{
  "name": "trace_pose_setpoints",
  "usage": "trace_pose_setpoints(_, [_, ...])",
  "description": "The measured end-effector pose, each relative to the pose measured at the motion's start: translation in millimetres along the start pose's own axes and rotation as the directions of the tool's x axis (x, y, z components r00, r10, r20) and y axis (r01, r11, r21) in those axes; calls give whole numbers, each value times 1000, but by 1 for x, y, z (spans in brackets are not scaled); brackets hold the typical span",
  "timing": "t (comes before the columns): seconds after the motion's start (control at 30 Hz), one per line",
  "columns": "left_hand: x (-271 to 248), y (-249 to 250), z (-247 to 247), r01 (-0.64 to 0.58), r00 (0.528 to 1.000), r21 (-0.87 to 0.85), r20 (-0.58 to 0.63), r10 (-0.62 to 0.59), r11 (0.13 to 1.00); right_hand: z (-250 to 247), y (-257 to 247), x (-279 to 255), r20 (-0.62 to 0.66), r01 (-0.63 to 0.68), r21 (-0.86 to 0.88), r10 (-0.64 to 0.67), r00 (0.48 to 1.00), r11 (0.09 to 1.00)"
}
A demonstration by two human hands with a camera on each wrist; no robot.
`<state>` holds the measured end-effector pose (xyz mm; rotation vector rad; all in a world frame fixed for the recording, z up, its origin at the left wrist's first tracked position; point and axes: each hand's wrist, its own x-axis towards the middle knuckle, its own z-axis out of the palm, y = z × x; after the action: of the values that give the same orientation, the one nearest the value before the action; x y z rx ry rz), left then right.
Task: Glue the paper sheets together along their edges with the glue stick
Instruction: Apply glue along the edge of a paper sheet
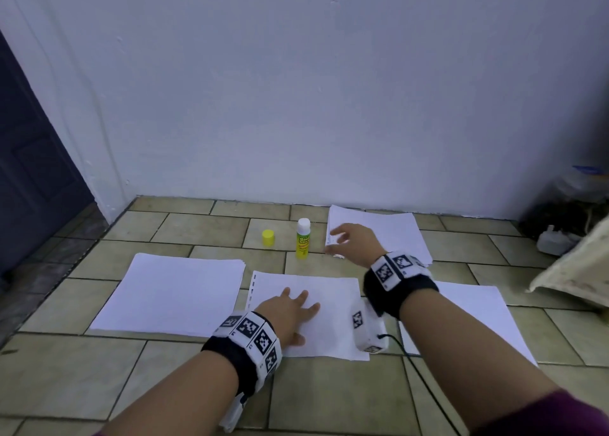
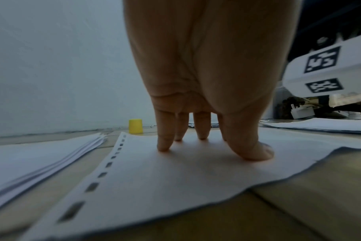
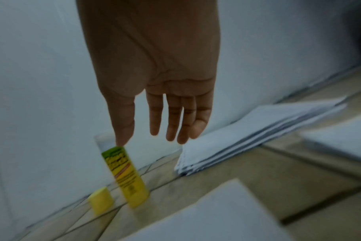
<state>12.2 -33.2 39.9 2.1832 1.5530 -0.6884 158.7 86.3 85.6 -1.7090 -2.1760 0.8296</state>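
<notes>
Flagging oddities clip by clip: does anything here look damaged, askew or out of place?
Two small things. The glue stick stands uncapped, its yellow cap apart on the floor tiles. The sheet under the left hand has a ragged, torn-looking near edge. Nothing is spilled.

Left hand point(image 2: 206, 78) fingertips point(image 2: 164, 146) press punched sheet point(image 2: 175, 187); yellow cap point(image 2: 135, 126) behind.

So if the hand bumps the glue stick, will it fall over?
Probably. The glue stick stands upright, tall and narrow, so a nudge could tip it. It's round, so it may roll. With its cap off, the glue end might smear the floor.
</notes>
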Motion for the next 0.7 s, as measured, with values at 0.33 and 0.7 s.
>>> trace_pose_setpoints(0.33, [3, 0, -1, -8, 999, 7, 51, 7, 1000, 44, -28, 26, 7, 52, 61, -53, 999, 997])
trace_pose_setpoints(0.7, [-3, 10, -9, 67, 995, -80, -70, -73, 995, -46, -1, -25, 200, -109, -110, 130, 971, 988])
